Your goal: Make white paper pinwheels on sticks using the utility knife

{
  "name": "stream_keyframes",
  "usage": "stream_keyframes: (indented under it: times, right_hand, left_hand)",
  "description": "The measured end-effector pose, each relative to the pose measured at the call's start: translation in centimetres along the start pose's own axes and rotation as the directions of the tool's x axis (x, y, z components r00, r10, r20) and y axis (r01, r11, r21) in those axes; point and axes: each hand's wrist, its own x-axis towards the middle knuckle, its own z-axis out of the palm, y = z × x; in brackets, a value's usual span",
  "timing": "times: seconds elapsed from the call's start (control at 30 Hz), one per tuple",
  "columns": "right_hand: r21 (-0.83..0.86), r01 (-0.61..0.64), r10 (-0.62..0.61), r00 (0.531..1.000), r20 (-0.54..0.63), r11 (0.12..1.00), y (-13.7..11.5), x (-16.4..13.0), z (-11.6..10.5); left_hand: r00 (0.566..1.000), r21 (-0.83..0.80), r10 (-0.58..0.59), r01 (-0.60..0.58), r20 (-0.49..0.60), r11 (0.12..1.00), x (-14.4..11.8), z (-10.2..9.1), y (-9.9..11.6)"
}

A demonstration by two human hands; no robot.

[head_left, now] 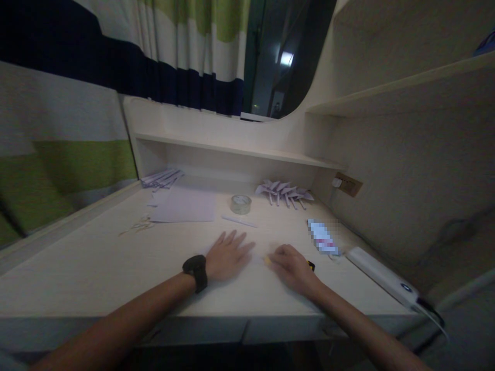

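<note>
Flat on the desk, my left hand [228, 256], with a dark watch [196, 269] on the wrist, spreads its fingers and grips nothing visible. To its right, my right hand [292, 268] is closed, slightly blurred. A small yellow thing [267, 260] shows at its fingertips, too unclear to name. Behind that hand pokes out a black and yellow end [311, 265]; whether it belongs to the same thing, I cannot tell. Just beyond my hands lie a thin white stick [238, 221] and a roll of clear tape [240, 204].
White paper sheets [185, 203], folded paper strips [162, 178] and thin loose strings [137, 224] lie at the left. Several paper pinwheels [285, 193] rest at the back right. A phone [323, 237] and a white power strip [382, 275] sit along the right side.
</note>
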Motion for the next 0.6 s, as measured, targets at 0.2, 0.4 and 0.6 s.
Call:
stream_keyframes:
  times: [0.2,0.4,0.6]
  right_hand:
    - [0.01,0.032,-0.032,0.999,0.019,0.999,-0.2,0.2,-0.3]
    - [0.023,0.059,-0.06,0.998,0.022,0.998,0.3,0.4,-0.3]
    - [0.022,0.063,-0.064,0.998,0.012,0.998,1.0,0.5,0.0]
  left_hand:
    - [1.0,0.001,0.003,-0.003,0.004,1.0,0.0,0.1,-0.1]
    - [0.999,-0.009,0.006,-0.005,0.037,1.0,-0.1,-0.5,0.1]
    - [0.999,-0.014,0.013,-0.013,0.038,1.0,-0.2,-0.6,0.2]
